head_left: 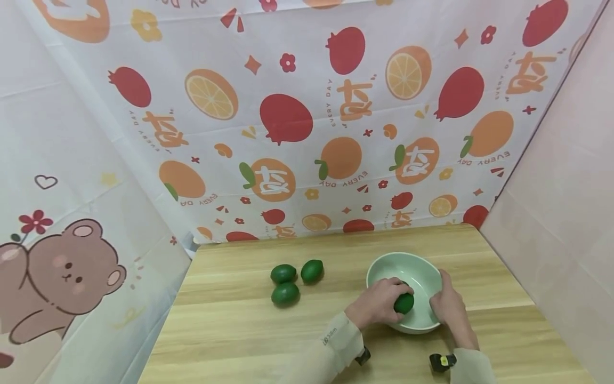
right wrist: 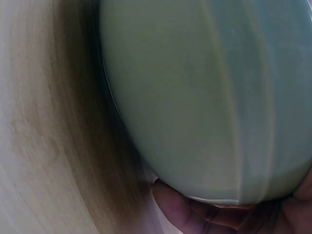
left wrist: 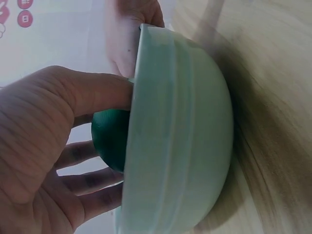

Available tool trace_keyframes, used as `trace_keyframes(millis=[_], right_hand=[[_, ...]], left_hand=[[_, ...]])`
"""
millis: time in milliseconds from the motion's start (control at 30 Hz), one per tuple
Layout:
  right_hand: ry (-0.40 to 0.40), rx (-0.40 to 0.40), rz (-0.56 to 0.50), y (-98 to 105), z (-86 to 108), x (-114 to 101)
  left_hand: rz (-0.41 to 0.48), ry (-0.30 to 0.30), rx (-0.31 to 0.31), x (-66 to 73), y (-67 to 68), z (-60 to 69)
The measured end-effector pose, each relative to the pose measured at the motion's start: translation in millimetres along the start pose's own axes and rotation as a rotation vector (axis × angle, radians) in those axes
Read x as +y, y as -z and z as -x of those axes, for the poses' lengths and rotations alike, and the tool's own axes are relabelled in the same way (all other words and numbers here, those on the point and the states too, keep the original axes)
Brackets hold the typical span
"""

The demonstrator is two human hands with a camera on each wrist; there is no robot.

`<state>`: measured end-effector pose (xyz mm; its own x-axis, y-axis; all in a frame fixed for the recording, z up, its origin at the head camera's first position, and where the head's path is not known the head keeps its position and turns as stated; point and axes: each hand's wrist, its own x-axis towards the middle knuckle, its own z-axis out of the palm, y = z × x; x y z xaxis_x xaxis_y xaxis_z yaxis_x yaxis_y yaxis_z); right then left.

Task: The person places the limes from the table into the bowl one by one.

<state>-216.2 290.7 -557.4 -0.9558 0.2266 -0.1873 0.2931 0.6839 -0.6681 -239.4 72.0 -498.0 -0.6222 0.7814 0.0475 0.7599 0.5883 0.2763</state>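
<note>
A pale green bowl [head_left: 422,274] stands on the right part of the table. My left hand [head_left: 379,302] reaches over its near left rim and holds a dark green lime [head_left: 404,303] inside the bowl. In the left wrist view, the thumb and fingers curve round the lime [left wrist: 111,139], whose lower part is hidden behind the bowl's wall. On the opposite side, my right hand [head_left: 451,305] grips the bowl's right rim, thumb inside. The right wrist view has its fingers [right wrist: 178,207] against the outer wall of the bowl [right wrist: 180,102].
Left of the bowl, three more limes lie close together: one at the back left [head_left: 283,273], one at the back right [head_left: 312,271] and one in front [head_left: 285,294]. A fruit-print cloth [head_left: 297,176] hangs behind the wooden table [head_left: 230,330], with pale cloths at both sides.
</note>
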Motion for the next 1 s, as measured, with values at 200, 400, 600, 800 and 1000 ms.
trace_keyframes(millis=[200, 400, 600, 800, 1000], right_hand=[[0.005, 0.005, -0.002, 0, -1.2, 0], [0.001, 0.001, -0.009, -1, 0.8, 3], [-0.002, 0.007, -0.004, -3, 1.8, 4], [-0.007, 0.013, 0.000, -4, 1.9, 2], [-0.013, 0.020, -0.002, -5, 1.7, 0]], left_hand=[[0.013, 0.020, -0.008, -1.3, -2.1, -0.7], [0.029, 0.024, -0.033, -2.8, -4.9, -2.7], [0.049, 0.019, -0.045, -5.7, -8.4, -3.0], [0.048, -0.001, -0.042, -10.4, -12.4, -2.8], [0.038, -0.017, -0.040, -14.4, -13.7, -4.0]])
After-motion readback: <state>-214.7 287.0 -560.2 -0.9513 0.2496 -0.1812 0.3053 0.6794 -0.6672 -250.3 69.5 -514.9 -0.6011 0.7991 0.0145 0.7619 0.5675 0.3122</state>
